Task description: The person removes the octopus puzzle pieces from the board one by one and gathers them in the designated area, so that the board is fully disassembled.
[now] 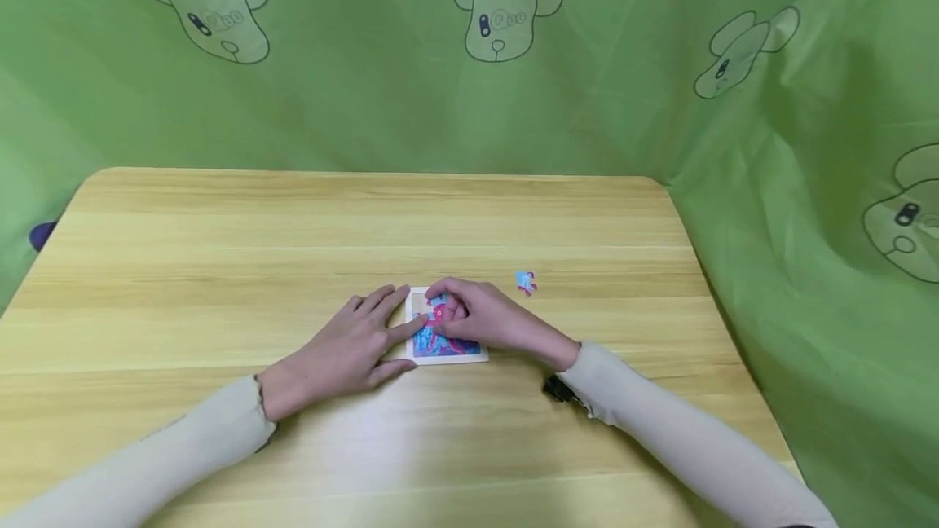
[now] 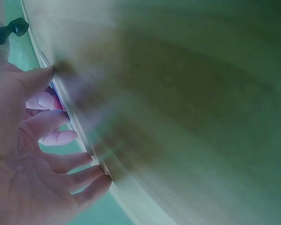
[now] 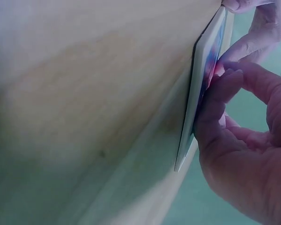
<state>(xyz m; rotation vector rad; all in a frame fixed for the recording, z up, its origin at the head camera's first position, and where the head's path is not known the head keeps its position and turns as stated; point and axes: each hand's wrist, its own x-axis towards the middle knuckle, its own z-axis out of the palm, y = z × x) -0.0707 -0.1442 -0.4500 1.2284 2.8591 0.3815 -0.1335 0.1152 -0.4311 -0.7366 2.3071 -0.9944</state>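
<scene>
A small jigsaw puzzle in a white frame [image 1: 449, 360] lies on the table, its picture blue and purple with pink. My left hand [image 1: 352, 349] rests along the frame's left side, fingers spread and the index fingertip reaching onto the picture. Over the puzzle, my right hand [image 1: 484, 316] has thumb and index finger curled around a pink and blue puzzle piece [image 1: 439, 313], partly hidden by the fingers. In the right wrist view, the thumb and index fingertips [image 3: 232, 75] meet close over the picture. The left wrist view shows the left fingertips at the table surface.
One loose blue and pink puzzle piece [image 1: 526, 282] lies right of the frame, beyond the right hand. The wooden table [image 1: 220, 267] has green curtains [image 1: 367, 104] behind it and at its sides. A dark object [image 1: 41, 235] shows past the left table edge.
</scene>
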